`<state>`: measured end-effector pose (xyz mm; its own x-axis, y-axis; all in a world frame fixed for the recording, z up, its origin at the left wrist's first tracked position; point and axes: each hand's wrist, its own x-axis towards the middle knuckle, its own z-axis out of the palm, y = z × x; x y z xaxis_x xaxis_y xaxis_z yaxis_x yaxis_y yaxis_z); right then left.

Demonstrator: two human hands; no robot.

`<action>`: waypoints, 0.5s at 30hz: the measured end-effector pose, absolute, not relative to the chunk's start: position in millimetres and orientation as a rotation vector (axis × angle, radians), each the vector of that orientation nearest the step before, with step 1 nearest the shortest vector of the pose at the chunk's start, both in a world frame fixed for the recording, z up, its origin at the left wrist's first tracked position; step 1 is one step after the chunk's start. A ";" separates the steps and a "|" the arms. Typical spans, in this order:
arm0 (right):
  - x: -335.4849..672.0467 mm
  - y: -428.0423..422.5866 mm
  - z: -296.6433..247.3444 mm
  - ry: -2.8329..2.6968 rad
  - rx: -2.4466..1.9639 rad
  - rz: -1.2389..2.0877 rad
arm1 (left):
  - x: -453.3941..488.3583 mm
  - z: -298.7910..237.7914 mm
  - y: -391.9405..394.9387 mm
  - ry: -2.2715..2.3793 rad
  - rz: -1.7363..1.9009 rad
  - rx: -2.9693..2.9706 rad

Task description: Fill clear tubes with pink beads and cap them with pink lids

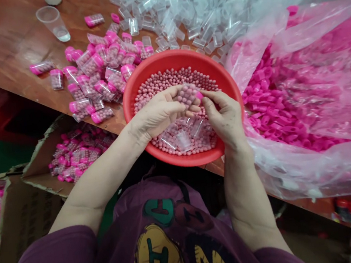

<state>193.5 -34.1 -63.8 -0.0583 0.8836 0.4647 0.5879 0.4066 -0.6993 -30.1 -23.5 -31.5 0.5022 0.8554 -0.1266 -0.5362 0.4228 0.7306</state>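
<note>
Over a red basin (191,160) of small pink balls (167,79), my left hand (161,112) holds a clear plastic bottle (186,95) filled with the same balls. The bottle lies tilted across its fingers. My right hand (224,113) pinches a bright pink cap (199,96) at the bottle's right end; whether the cap is fully seated I cannot tell. Several clear bottles (183,140) lie on the balls in the near part of the basin.
Filled, pink-capped bottles (93,64) are heaped left of the basin. Clear bottles (156,2) spread behind it. A plastic bag of pink caps (271,108) lies at right. Cardboard boxes (37,200) of filled bottles stand below the table edge. A clear cup (53,24) stands far left.
</note>
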 end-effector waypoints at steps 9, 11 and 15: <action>192.0 -38.4 -60.4 -1.635 -1.224 0.474 | -32.2 -36.3 -23.3 0.494 0.879 0.687; 189.9 -41.9 -53.3 -1.657 -1.166 0.490 | -32.8 -36.0 -24.4 0.514 0.871 0.696; 188.6 -47.9 -31.0 -1.774 -1.101 0.437 | -34.0 -35.9 -25.8 0.540 0.837 0.723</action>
